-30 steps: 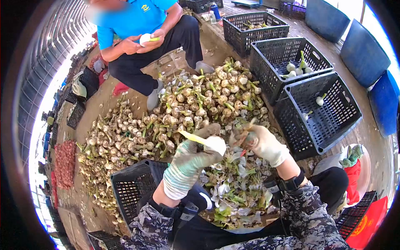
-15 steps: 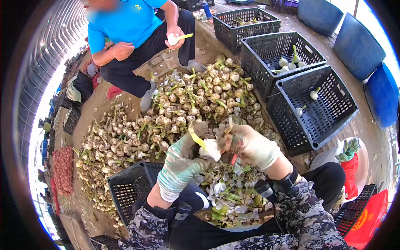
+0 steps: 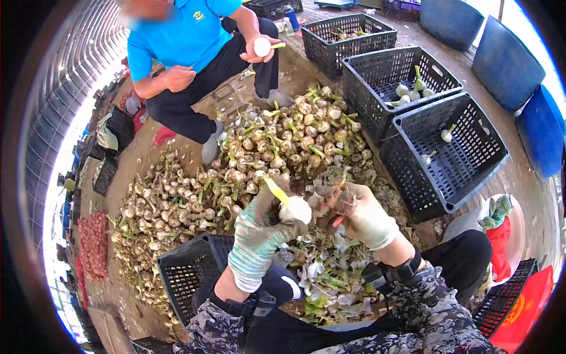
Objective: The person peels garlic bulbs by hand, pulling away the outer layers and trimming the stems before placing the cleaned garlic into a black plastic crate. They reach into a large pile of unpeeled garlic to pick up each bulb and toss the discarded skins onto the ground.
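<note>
My left hand (image 3: 262, 221), in a dirty striped glove, is closed around a garlic bulb (image 3: 296, 210). The bulb is white and peeled, its yellow-green stem pointing up and left. Just right of it, my right hand (image 3: 362, 215) in a soiled pale glove has its fingers curled. A small tool with a red part (image 3: 338, 222) shows under those fingers; its kind is hidden. Brownish garlic skin (image 3: 320, 203) hangs at the fingertips. Beneath both hands lies a heap of peeled skins and leaves (image 3: 330, 277). Unpeeled garlic (image 3: 295, 133) is piled in front.
Black crates (image 3: 445, 159) stand at the right, with a few white bulbs inside. Another black crate (image 3: 188, 271) is by my left knee. A person in a blue shirt (image 3: 186, 41) sits opposite, holding a bulb. At the right are a bucket (image 3: 516, 227) and blue tubs (image 3: 507, 65).
My right hand has moved right and slightly down, away from the bulb, and a gap has opened between them. The bulb shows more white. The person opposite has raised their bulb.
</note>
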A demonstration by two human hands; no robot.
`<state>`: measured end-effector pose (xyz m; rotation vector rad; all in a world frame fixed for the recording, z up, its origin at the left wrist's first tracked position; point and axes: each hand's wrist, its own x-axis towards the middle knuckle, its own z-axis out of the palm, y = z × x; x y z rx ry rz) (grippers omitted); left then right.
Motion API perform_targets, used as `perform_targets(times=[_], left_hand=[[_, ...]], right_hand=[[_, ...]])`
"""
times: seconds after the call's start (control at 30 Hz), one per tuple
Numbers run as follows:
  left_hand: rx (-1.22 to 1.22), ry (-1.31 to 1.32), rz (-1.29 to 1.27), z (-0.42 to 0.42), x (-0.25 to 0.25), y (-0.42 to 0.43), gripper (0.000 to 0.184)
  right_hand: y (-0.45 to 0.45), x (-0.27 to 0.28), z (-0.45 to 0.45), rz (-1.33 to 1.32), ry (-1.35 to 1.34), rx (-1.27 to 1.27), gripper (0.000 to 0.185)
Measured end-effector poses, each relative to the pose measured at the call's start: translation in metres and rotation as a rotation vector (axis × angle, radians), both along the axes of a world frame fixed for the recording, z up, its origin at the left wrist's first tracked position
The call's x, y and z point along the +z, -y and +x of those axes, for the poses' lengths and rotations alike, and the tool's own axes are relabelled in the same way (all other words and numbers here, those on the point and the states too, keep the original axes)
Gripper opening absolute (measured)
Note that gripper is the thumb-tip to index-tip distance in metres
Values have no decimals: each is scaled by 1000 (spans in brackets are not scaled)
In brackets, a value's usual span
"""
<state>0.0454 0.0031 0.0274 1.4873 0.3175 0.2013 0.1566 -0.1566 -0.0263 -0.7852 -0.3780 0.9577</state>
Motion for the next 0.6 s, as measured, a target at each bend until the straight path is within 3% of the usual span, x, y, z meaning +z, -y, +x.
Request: perform_targets(times=[0.1, 0.2, 0.23, 0.27, 0.33, 0.4, 0.47, 0.53, 0.57, 0.6], left_hand=[[23, 46, 235, 2, -6, 3, 76], [43, 78, 132, 0, -13, 2, 76], [43, 81, 134, -3, -9, 3, 76], [-19, 56, 7, -6, -1, 5, 75], [-81, 28, -116, -7, 3, 4, 74], [1, 64, -163, -4, -1, 3, 74], [20, 32, -140, 0, 1, 2, 74], [33, 86, 108, 1, -4, 8, 76], [59, 140, 412, 3, -12, 10, 76], [46, 53, 271, 4, -14, 12, 76]], right_hand=[[-9, 2, -11, 4, 400, -258, 50], [-19, 17, -34, -178, 372, -362, 34], [-21, 14, -33, -307, 587, -463, 26], [-20, 13, -30, -303, 588, -464, 26], [-18, 16, -21, -467, 154, -144, 17], [-31, -27, -10, -270, -11, -331, 20], [-30, -21, -5, -201, -31, -468, 23], [-35, -23, -19, -253, 291, -561, 33], [-40, -21, -27, -181, 388, -607, 33], [-48, -15, -35, -107, 487, -654, 34]])
